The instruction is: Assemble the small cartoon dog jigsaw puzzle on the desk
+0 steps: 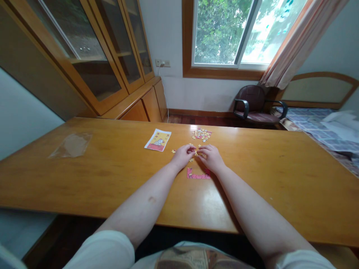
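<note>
My left hand (183,156) and my right hand (211,158) meet over the middle of the wooden table. Their fingers are bent, with the fingertips pinched round small yellow jigsaw puzzle pieces (196,153); the fingers partly hide these. Loose yellow pieces lie around both hands, one of them a puzzle piece (173,151) left of my left hand. Nearer to me is a joined pink puzzle border (198,176), a U shape open at its far side. Beyond the hands rests a heap of mixed puzzle pieces (202,134).
A printed picture sheet (158,140) with a white animal on yellow and pink lies left of the heap. Farther left is a clear plastic bag (72,145) on the table (117,179). Behind the table stand a glass-door cabinet (120,48), an office chair (254,102) and a bed (316,123).
</note>
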`<state>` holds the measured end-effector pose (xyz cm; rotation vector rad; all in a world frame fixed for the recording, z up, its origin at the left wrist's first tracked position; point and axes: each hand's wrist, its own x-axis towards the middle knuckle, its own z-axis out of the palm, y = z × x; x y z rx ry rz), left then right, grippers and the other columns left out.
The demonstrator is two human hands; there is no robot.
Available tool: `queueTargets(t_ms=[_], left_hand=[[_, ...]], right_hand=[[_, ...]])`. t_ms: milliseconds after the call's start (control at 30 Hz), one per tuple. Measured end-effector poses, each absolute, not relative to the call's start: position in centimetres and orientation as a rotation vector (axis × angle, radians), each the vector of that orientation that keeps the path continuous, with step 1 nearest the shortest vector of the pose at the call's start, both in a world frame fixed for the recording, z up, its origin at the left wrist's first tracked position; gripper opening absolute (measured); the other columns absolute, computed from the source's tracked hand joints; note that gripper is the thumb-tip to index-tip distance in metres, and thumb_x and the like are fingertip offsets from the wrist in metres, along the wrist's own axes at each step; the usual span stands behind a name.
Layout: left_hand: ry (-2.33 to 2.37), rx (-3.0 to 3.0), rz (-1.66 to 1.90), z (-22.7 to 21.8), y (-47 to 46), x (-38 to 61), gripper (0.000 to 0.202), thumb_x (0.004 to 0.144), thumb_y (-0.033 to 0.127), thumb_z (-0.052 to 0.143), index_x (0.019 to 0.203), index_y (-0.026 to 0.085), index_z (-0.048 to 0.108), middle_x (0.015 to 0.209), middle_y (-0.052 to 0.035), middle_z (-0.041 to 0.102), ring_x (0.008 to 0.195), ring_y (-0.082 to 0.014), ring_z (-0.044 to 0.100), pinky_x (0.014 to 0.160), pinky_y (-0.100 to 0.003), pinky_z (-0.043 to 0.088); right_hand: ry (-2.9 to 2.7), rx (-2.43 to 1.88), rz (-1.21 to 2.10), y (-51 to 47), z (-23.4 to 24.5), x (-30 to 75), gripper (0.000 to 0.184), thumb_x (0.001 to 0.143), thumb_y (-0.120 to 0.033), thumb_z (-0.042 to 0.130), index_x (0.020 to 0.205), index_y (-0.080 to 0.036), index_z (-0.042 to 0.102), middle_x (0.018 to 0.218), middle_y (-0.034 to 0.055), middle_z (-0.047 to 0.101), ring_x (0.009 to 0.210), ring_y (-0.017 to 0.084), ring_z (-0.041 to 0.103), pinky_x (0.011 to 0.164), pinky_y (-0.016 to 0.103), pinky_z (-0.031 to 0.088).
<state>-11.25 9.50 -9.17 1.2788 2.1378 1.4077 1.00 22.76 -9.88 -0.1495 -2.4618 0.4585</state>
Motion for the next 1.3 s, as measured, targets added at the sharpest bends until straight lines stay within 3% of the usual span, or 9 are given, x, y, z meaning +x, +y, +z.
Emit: queueTargets(t_ms=[533,733,967,1300], left_hand=[[2.498,1.507,0.921,-8.6,8.9,-11.8,0.019,0.083,0.020,0.056,0.096,0.020,0.070,0.100,-0.0071,0.069,0.096,-0.0232,0.062,0.090,-0.036,0.048],[2.607,1.445,0.858,-8.0,8.3,-12.2,0.021,0.083,0.019,0.056,0.098,0.022,0.071,0.103,-0.0073,0.069,0.100,-0.0242,0.060,0.093,-0.038,0.045],[2.631,1.527,0.663,-8.1,8.1,-12.4,0.027,0.083,0.023,0.060,0.108,0.028,0.069,0.109,-0.0074,0.065,0.103,-0.0265,0.055,0.095,-0.042,0.040],[2.581,1.540,0.722,-7.9,8.3,-12.4,0.011,0.081,0.022,0.063,0.087,0.024,0.072,0.100,-0.0061,0.068,0.099,-0.0242,0.056,0.094,-0.040,0.041]], right_hand=[[-2.526,-0.377,0.530,23.8,-10.1,1.0,0.010,0.081,-0.019,0.062,0.083,-0.022,0.072,0.090,0.0058,0.072,0.088,0.023,0.063,0.086,0.039,0.047],[-2.390,-0.600,0.599,25.0,-10.2,1.5,0.018,0.083,-0.022,0.054,0.087,-0.021,0.071,0.088,0.0065,0.072,0.084,0.022,0.063,0.081,0.037,0.049],[-2.401,-0.548,0.609,24.4,-10.2,1.3,0.018,0.084,-0.026,0.054,0.085,-0.021,0.071,0.085,0.0067,0.071,0.083,0.022,0.063,0.080,0.037,0.048],[-2.397,-0.503,0.590,24.2,-10.1,1.3,0.017,0.084,-0.024,0.054,0.084,-0.021,0.071,0.086,0.0074,0.071,0.086,0.023,0.063,0.082,0.038,0.048]])
